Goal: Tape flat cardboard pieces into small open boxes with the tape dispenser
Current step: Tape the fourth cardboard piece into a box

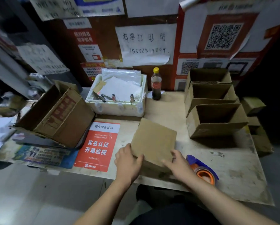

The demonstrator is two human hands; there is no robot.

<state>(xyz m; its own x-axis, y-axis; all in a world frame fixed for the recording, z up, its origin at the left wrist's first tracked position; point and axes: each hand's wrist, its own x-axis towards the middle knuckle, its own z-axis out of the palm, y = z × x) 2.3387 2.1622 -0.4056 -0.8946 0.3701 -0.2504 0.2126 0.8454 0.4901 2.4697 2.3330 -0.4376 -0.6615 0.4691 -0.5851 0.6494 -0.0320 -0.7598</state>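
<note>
- While you worked at the table (243, 168), its worn top stretched out past both your hands, and most of what the job had produced stood well beyond your right hand, toward the far right corner.
- Three open boxes (215, 120) sat there in a row, one behind the other, mouths up; I judged those to be finished ones, so you were several pieces into the job, though how many flats were left I could not tell.
- Far off past your left hand lay a larger, printed carton (58, 117), tipped on its side, and beyond your fingertips a white foam box (119, 108) with a cola bottle (156, 85) just beside it.
- Between your hands sat the cardboard piece (154, 142) you were on, its broad plain face up and tilted; it looked folded into shape but showed no tape that I could see, so taping seemed still to come.
- Your left hand (128, 161) gripped its near left edge, fingers curled over the cardboard.
- Your right hand (178, 166) pinched the near right corner, thumb on top and fingers under, wrist angled inward.
- Just beyond your right wrist, touching the table, lay the tape dispenser (202, 171), blue with an orange roll, not held.
</note>
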